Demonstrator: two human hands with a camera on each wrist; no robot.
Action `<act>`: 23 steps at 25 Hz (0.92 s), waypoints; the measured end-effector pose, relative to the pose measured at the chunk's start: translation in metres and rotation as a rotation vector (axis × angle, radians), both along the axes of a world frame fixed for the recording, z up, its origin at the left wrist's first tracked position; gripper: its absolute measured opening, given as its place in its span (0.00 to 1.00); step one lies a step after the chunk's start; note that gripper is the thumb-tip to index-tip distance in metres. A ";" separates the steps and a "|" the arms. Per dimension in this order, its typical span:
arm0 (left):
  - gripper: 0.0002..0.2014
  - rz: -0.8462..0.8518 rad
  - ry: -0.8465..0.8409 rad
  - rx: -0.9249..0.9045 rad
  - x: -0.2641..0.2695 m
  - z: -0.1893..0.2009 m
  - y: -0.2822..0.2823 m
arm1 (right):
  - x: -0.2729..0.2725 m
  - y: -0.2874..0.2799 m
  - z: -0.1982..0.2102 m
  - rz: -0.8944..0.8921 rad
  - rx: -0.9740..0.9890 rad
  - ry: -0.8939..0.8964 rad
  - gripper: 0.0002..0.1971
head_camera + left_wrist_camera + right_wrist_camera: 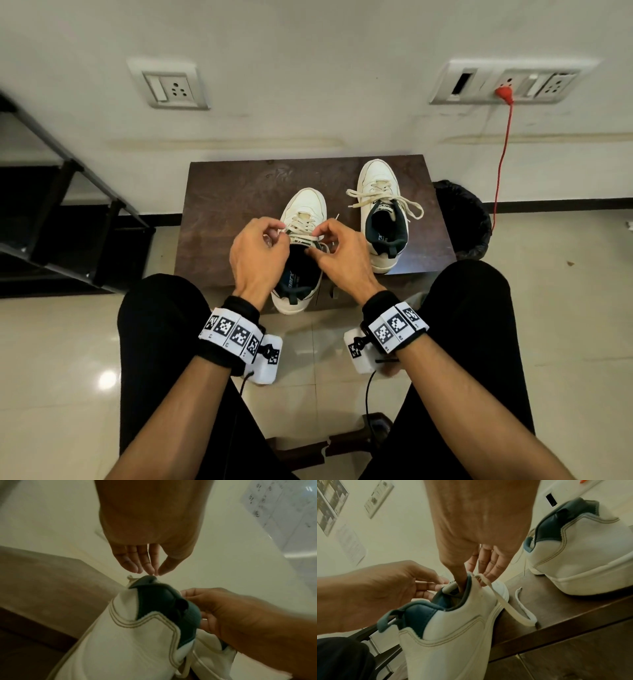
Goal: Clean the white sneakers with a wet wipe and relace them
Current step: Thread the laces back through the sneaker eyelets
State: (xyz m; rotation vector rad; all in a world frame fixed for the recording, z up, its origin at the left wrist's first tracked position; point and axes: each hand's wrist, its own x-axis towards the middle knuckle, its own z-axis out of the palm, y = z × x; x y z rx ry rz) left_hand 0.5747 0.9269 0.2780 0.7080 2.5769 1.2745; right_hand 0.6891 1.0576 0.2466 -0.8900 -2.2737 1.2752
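Item 1. Near sneaker [303, 219]: white with dark collar lining, standing on the dark wooden table [222, 205], toe toward the wall, heel overhanging the near table edge. Laced along the upper eyelets. One loose lace [505, 607] trails off its right side onto the table top, the free end curling upward.

Item 2. Left hand [258, 255]: fingers curled over the left side of the near sneaker's throat, fingertips and thumb brought together at the top eyelet. The head view shows lace at the fingertips; whether it is actually pinched cannot be told for certain.

Item 3. Right hand [342, 255]: fingers curled, thumb reaching down inside the collar beside the tongue in the right wrist view, the other fingers on the outer side where the loose lace leaves the shoe.

Item 4. Far sneaker [382, 212]: same pattern, standing to the right and slightly farther back on the table, apart from the near one, laces loose and spread to both sides.

Item 5. Surroundings: black bin [462, 219] just beside the table's right edge; red plug [503, 93] and cord at the wall socket; black metal rack [68, 205] at left.
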 end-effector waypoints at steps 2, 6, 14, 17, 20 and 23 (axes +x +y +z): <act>0.10 -0.107 -0.020 0.059 -0.007 -0.010 0.002 | 0.000 0.000 0.000 0.008 0.010 -0.003 0.12; 0.11 -0.224 -0.018 -0.017 -0.007 -0.021 0.003 | 0.003 0.004 -0.004 0.018 0.005 -0.002 0.12; 0.11 -0.242 0.020 -0.123 -0.007 -0.011 -0.001 | 0.004 -0.002 -0.003 0.005 -0.054 0.027 0.13; 0.08 -0.239 0.031 -0.135 -0.009 -0.007 -0.001 | 0.003 -0.002 -0.002 0.006 -0.080 0.023 0.13; 0.04 -0.216 0.022 -0.117 -0.008 -0.007 -0.003 | 0.002 0.000 0.003 0.024 -0.106 0.014 0.12; 0.05 -0.182 0.017 -0.092 -0.006 -0.010 -0.004 | 0.002 0.000 0.005 0.014 -0.115 0.004 0.09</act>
